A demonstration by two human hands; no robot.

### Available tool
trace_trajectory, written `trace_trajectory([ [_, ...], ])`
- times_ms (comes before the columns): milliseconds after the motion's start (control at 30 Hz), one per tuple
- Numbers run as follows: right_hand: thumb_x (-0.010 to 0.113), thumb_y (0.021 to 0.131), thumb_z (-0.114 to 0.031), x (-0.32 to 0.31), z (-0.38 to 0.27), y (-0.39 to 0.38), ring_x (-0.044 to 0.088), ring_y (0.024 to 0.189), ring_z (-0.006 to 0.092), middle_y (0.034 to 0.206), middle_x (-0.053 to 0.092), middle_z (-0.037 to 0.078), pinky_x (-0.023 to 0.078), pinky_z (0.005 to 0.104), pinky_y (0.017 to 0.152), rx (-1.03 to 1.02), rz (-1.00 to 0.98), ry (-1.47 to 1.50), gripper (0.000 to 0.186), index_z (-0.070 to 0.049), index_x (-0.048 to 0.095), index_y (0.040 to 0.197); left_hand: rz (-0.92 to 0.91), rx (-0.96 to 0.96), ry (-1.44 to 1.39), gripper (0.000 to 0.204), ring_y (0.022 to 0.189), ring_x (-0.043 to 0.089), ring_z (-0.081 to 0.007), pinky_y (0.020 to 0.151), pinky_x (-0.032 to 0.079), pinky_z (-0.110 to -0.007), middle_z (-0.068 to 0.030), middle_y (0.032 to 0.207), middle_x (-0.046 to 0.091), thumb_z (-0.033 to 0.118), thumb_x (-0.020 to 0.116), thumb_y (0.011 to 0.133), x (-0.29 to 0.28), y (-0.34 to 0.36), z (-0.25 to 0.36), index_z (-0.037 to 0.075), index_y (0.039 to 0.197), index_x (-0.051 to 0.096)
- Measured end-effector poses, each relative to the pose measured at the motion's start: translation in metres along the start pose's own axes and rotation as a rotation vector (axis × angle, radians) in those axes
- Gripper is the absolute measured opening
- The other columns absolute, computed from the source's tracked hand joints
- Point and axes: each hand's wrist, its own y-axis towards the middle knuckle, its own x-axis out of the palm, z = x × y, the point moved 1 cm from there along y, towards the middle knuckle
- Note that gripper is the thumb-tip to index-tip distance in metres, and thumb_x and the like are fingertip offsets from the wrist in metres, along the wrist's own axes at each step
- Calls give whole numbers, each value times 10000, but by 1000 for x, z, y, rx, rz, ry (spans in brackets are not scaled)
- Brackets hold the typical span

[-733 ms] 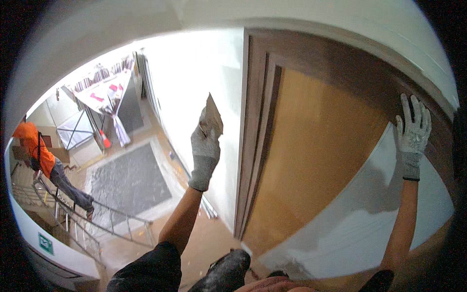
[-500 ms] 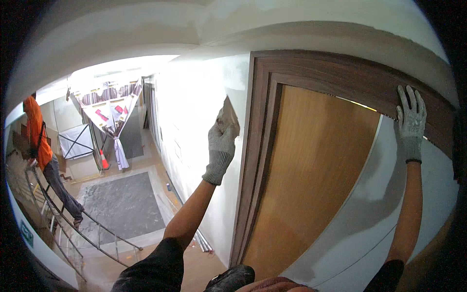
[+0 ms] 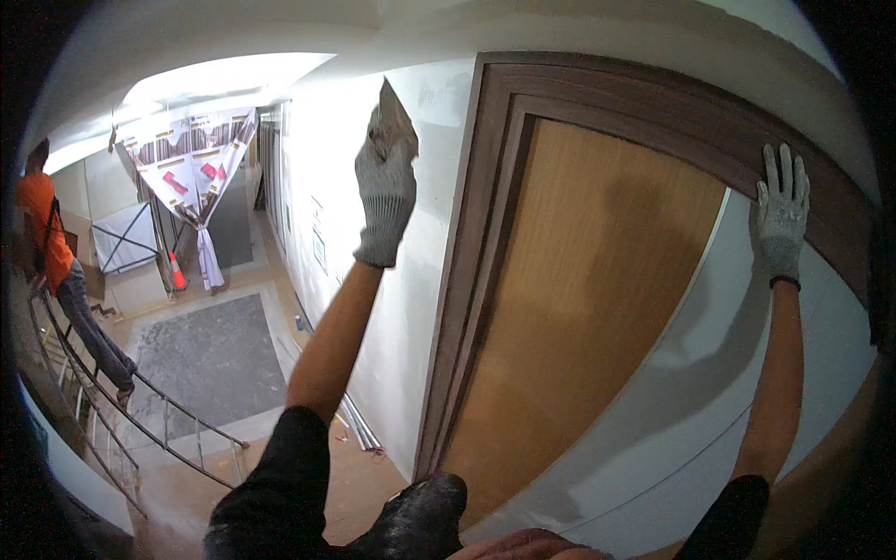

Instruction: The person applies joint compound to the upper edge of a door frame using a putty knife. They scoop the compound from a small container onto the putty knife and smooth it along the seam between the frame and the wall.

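Observation:
My left hand (image 3: 385, 191), in a grey knit glove, is raised against the bright white wall (image 3: 434, 177) and closed around a putty knife (image 3: 396, 110). The flat, smeared blade points up; whether its edge touches the wall I cannot tell. Left of a dark brown wood door frame (image 3: 490, 140), the wall shows a grey patch near the top. Off to the right, my gloved right hand (image 3: 784, 215) rests against the frame's top piece with fingers stretched upward, holding nothing. A light brown door panel (image 3: 597, 280) fills the space between my arms.
Far below left, a person in an orange top (image 3: 39, 219) stands on metal scaffolding (image 3: 168, 443). Plastic sheeting (image 3: 201, 182) hangs tied behind a traffic cone (image 3: 176, 271). A dark floor covering (image 3: 210, 355) and metal strips (image 3: 359, 425) lie below. The ceiling (image 3: 420, 33) is close overhead.
My left hand has moved up and left along the wall with the putty knife. My right hand remains on the frame. The whole view has shifted slightly.

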Motion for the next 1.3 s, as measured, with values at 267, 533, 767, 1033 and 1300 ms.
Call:
trace_trajectory([
  [267, 344, 1083, -276, 13, -5, 2, 226, 1529, 312, 1677, 231, 42, 172, 476, 1258, -32, 53, -46, 528, -235, 285, 1606, 293, 258, -42, 234, 671, 524, -131, 583, 441, -312, -49, 771, 587, 210, 631, 928, 13, 147, -79, -14, 990, 603],
  [533, 282, 1107, -366, 16, -7, 1, 132, 1558, 272, 1697, 144, -2, 129, 494, 1276, -88, 155, -12, 531, -303, 184, 1625, 311, -200, -717, 298, 575, 525, -102, 496, 425, -270, -42, 815, 629, 222, 681, 937, 99, 208, -169, 47, 1142, 554],
  [767, 287, 1096, -338, 29, -9, 1, 274, 1506, 336, 1661, 278, 72, 217, 485, 1232, -121, 191, -33, 520, -201, 320, 1596, 232, -59, -1384, 244, 645, 516, -121, 537, 434, -227, 17, 778, 539, 452, 491, 1051, 141, 301, -248, 217, 1001, 531],
  [1033, 296, 1100, -410, 19, 11, -5, 201, 1532, 302, 1685, 203, 33, 178, 476, 1252, -148, 124, -70, 532, -273, 263, 1614, 376, -241, -1482, 161, 599, 441, -126, 515, 360, -248, 29, 744, 505, 358, 539, 1003, 226, 276, -188, 198, 986, 537],
  [1300, 312, 1097, -409, 15, 15, -6, 210, 1526, 303, 1683, 209, 34, 171, 479, 1251, -200, 152, -47, 540, -273, 254, 1617, 632, 106, -1242, 841, 1246, 509, -218, 1094, 390, -330, -122, 1439, 501, -13, 544, 835, 263, 234, -97, 44, 1605, 209],
])
